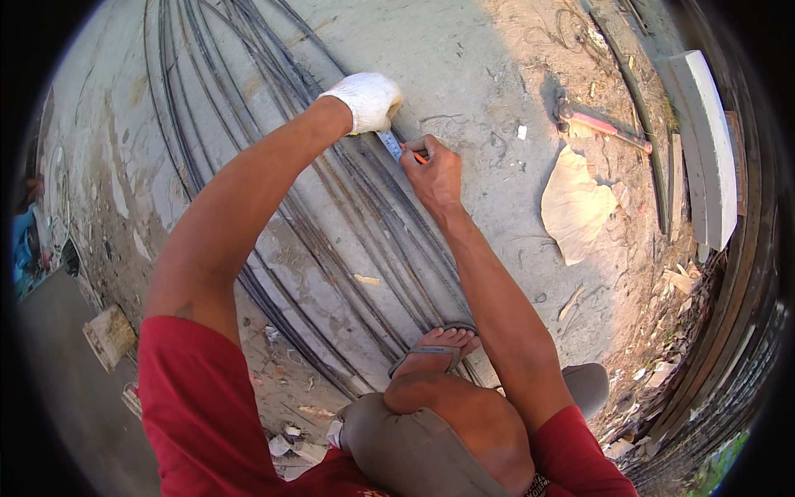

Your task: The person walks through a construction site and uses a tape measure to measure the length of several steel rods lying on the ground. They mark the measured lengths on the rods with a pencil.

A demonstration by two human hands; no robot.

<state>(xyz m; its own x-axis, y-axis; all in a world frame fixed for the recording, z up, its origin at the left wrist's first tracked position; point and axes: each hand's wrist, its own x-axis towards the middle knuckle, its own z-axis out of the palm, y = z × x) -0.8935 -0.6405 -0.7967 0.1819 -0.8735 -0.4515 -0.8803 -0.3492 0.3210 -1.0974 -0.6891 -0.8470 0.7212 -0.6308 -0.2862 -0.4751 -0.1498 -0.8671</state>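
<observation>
My left hand (pixel 369 104), in a white knitted glove, is closed on a tape measure, mostly hidden under the glove. Its pale blade (pixel 390 145) sticks out towards my bare right hand (pixel 435 171). That hand pinches an orange marking tool (pixel 417 156), perhaps a pencil, with its tip by the end of the visible blade. Both hands are just over long steel reinforcing bars (pixel 335 248), which run in loose bundles across the concrete ground from the top to my sandalled foot (pixel 438 349).
A hammer with a red handle (pixel 599 123) lies at the right, above a torn piece of tan paper (pixel 577 205). Further right are a dark pipe (pixel 643 118), a pale concrete block (pixel 714 149) and stacked long bars (pixel 745 261). A wooden block (pixel 110 337) is at the lower left.
</observation>
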